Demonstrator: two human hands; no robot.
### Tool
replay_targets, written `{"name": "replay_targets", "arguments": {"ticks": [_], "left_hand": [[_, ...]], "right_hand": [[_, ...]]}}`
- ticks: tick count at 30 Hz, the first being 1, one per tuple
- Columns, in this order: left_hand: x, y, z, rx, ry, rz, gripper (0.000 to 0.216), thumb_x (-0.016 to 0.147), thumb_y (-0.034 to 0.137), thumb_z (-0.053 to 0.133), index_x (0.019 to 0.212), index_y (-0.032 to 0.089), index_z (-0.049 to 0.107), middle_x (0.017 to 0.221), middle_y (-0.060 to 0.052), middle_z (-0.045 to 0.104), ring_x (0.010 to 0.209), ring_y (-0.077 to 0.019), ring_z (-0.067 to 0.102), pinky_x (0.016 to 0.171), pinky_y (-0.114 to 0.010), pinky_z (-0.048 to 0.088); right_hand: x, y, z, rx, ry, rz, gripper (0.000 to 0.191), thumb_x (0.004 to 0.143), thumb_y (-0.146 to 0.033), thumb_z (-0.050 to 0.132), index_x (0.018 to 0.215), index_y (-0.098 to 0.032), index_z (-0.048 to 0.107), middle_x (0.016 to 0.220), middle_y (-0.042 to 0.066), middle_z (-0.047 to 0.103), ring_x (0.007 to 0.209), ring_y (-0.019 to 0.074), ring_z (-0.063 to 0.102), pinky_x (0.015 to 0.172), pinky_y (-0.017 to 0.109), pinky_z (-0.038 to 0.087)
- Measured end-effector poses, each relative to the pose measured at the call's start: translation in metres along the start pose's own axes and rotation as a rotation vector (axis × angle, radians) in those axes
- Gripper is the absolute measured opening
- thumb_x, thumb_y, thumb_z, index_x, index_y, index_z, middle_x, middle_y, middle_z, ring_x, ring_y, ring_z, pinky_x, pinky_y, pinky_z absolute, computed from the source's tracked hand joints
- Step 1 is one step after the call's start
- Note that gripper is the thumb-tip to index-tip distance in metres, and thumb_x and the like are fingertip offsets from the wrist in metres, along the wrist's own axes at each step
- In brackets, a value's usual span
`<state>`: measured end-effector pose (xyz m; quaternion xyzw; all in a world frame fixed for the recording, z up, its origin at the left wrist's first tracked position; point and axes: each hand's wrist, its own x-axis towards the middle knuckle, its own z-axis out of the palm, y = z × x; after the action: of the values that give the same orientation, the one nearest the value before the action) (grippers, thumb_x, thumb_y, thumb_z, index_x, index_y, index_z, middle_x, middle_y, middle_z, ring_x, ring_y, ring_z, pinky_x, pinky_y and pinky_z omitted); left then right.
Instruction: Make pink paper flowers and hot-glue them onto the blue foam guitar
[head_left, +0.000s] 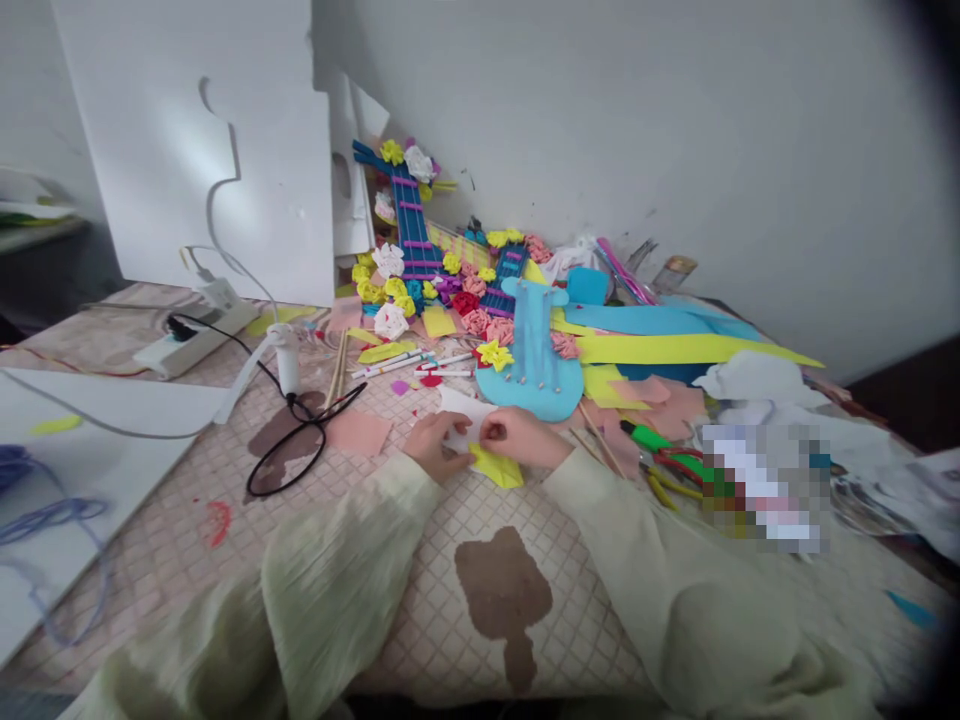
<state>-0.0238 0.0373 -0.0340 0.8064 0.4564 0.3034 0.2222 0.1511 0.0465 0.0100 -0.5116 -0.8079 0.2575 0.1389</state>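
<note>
A piece of white paper (pixel 466 408) lies between my hands at the middle of the table. My left hand (pixel 435 443) curls around its left side, thumb toward the paper. Fingers bent and pressed together, my right hand (pixel 519 436) pinches at the right side of the paper. Just under and in front of the hands is a crumpled yellow paper piece (pixel 498 467). Behind my right hand rests a light-blue guitar-shaped cutout (pixel 534 375) with a yellow paper flower (pixel 495 355) at its left edge. The fingertips are partly hidden.
A glue gun (pixel 285 362) stands left, near a looped black cable (pixel 289 490) and a power strip (pixel 193 335). Several markers (pixel 397 363) lie behind my hands. Paper flowers (pixel 390 320) crowd blue guitar shapes (pixel 411 225). Pliers (pixel 664 490) and yellow strips (pixel 690 349) are right.
</note>
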Motion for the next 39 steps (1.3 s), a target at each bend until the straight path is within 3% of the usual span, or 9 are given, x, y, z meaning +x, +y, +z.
{"name": "replay_targets", "arguments": {"ticks": [7, 13, 21, 34, 39], "left_hand": [[-0.001, 0.002, 0.0, -0.027, 0.007, -0.033, 0.028, 0.068, 0.022, 0.055, 0.095, 0.017, 0.055, 0.084, -0.004, 0.063, 0.068, -0.0143, 0.05, 0.063, -0.027, 0.043], [0.0, 0.001, 0.001, 0.007, -0.004, -0.023, 0.031, 0.06, 0.021, 0.062, 0.091, 0.016, 0.057, 0.083, -0.004, 0.063, 0.07, -0.0158, 0.051, 0.067, -0.03, 0.043], [0.002, 0.002, 0.002, 0.023, 0.008, -0.027, 0.031, 0.061, 0.022, 0.062, 0.091, 0.015, 0.057, 0.081, -0.003, 0.063, 0.068, -0.0154, 0.05, 0.066, -0.029, 0.042], [0.003, 0.005, 0.002, 0.01, 0.011, -0.035, 0.036, 0.056, 0.032, 0.069, 0.088, 0.018, 0.059, 0.08, -0.003, 0.062, 0.068, -0.0155, 0.05, 0.067, -0.03, 0.041], [0.004, 0.0, 0.005, -0.046, 0.047, -0.084, 0.023, 0.071, 0.031, 0.054, 0.088, 0.016, 0.059, 0.076, -0.003, 0.062, 0.062, -0.0129, 0.05, 0.062, -0.027, 0.042]], "right_hand": [[-0.013, 0.002, -0.002, 0.061, 0.013, 0.041, 0.01, 0.071, -0.02, 0.054, 0.077, -0.014, 0.06, 0.074, 0.003, 0.063, 0.067, 0.0119, 0.055, 0.061, 0.022, 0.041], [-0.016, -0.001, 0.001, 0.064, -0.017, 0.062, 0.016, 0.063, -0.018, 0.063, 0.078, -0.014, 0.061, 0.068, 0.001, 0.061, 0.063, 0.0119, 0.054, 0.056, 0.022, 0.04], [-0.015, 0.0, 0.002, 0.076, -0.012, 0.079, 0.012, 0.069, -0.023, 0.058, 0.075, -0.014, 0.062, 0.067, 0.001, 0.063, 0.061, 0.0111, 0.055, 0.056, 0.022, 0.039], [-0.014, -0.002, 0.003, -0.003, 0.015, 0.111, 0.009, 0.064, -0.018, 0.06, 0.072, -0.016, 0.064, 0.067, 0.001, 0.064, 0.063, 0.0119, 0.056, 0.057, 0.022, 0.038], [-0.015, -0.004, 0.004, -0.056, 0.0, 0.108, 0.006, 0.068, -0.018, 0.057, 0.069, -0.017, 0.063, 0.064, 0.0, 0.064, 0.06, 0.0113, 0.057, 0.055, 0.021, 0.037]]}}
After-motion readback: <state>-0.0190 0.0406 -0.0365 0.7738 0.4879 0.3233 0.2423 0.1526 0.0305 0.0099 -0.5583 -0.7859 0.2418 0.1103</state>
